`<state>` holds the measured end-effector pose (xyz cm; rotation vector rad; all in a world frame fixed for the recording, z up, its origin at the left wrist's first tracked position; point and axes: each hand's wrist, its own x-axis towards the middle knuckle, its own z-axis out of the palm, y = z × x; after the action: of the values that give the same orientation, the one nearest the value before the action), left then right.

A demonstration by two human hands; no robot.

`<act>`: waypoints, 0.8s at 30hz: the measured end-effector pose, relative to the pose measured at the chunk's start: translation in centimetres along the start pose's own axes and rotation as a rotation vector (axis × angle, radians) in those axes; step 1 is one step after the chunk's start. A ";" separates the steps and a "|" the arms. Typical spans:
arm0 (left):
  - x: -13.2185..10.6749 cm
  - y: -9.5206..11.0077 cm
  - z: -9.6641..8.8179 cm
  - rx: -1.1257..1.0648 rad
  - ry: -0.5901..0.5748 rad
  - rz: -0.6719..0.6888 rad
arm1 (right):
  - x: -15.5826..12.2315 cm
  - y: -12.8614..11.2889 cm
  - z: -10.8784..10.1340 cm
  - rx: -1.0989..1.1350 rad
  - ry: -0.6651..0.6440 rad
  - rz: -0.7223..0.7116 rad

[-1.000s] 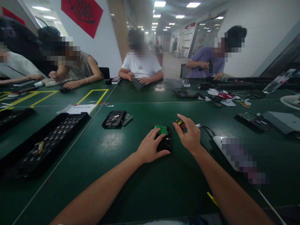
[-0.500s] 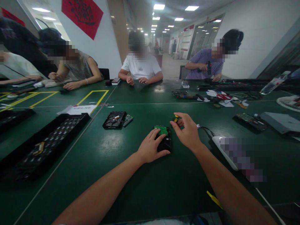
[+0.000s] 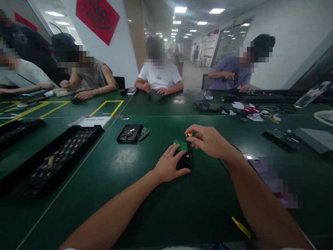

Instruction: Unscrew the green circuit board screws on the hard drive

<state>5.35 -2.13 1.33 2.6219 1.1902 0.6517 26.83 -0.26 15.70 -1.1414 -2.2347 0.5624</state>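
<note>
A black hard drive (image 3: 186,162) with a green circuit board (image 3: 180,145) on its upper face lies flat before me. My left hand (image 3: 170,163) holds it against the table, fingertips on the board and thumb along the near edge. Above the drive's far right corner, my right hand (image 3: 205,140) pinches a small screwdriver (image 3: 190,134) with a yellow cap. The tool stands upright with its lower end at the drive's edge; its tip is too small to make out. Further left lie another black drive (image 3: 129,133) and a loose circuit board (image 3: 144,133).
A long black tray (image 3: 65,152) holding several small parts stands on the left. On the right are a phone-like slab (image 3: 267,177), a drive with its board showing (image 3: 282,139) and a grey box (image 3: 314,139). A yellow strip (image 3: 241,227) lies near the front edge. Several people sit opposite.
My right hand has moved slightly left and turned over the drive, bringing the screwdriver from beside it to upright at its edge. The left hand stays on the drive. The view has shifted a little.
</note>
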 end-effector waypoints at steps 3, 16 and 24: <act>0.0 0.1 0.0 0.004 -0.003 -0.004 | 0.1 0.3 -0.3 -0.021 0.010 -0.004; 0.2 -0.1 0.3 0.021 0.024 -0.084 | 0.5 0.9 -0.7 -0.035 0.070 0.084; 0.2 -0.3 0.4 0.021 0.023 -0.074 | 0.8 0.8 -0.7 0.107 0.009 0.128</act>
<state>5.41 -1.78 0.91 2.5802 1.3004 0.6605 27.42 0.93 15.98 -1.2352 -2.1078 0.7192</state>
